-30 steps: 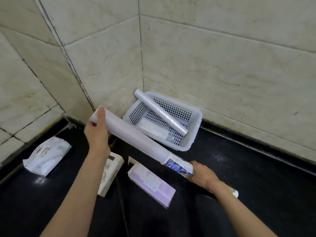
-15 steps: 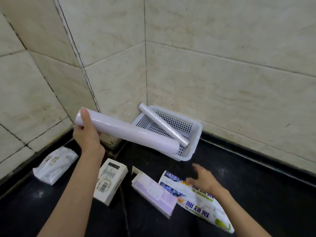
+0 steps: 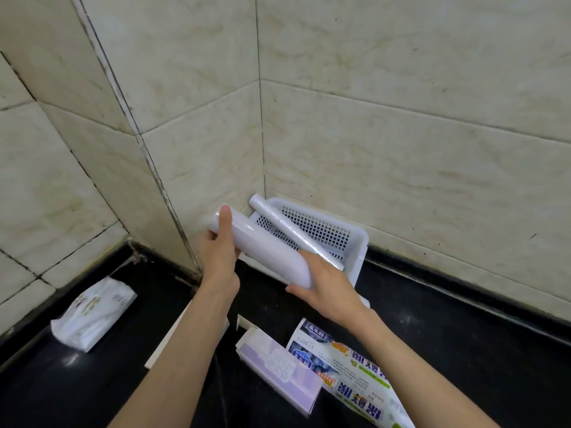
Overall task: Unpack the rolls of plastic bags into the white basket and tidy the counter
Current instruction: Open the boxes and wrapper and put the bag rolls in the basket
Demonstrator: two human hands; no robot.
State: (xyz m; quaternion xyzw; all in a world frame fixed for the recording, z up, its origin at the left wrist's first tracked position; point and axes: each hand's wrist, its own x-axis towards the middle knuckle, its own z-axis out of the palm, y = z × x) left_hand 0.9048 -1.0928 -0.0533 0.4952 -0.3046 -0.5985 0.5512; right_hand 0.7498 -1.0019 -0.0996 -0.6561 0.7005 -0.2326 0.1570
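A pale lilac roll of plastic bags (image 3: pixel 265 247) is held level over the near left rim of the white basket (image 3: pixel 358 242), which sits in the tiled corner. My left hand (image 3: pixel 221 248) grips the roll's far left end. My right hand (image 3: pixel 324 287) cups its near right end. A thinner clear roll (image 3: pixel 287 228) lies slanted inside the basket, its top end poking over the back rim. The empty printed wrapper (image 3: pixel 349 366) lies flat on the black counter (image 3: pixel 463 350) under my right forearm.
On the counter lie a lilac box (image 3: pixel 278 366) with its flap open, a white box (image 3: pixel 173 338) partly hidden by my left forearm, and a white tissue pack (image 3: pixel 92 313) at the left. Tiled walls close in the back and left.
The roll came out of the printed wrapper, which my right hand dropped on the counter. Both hands then carried the roll up to the basket, my right hand taking hold of its near end.
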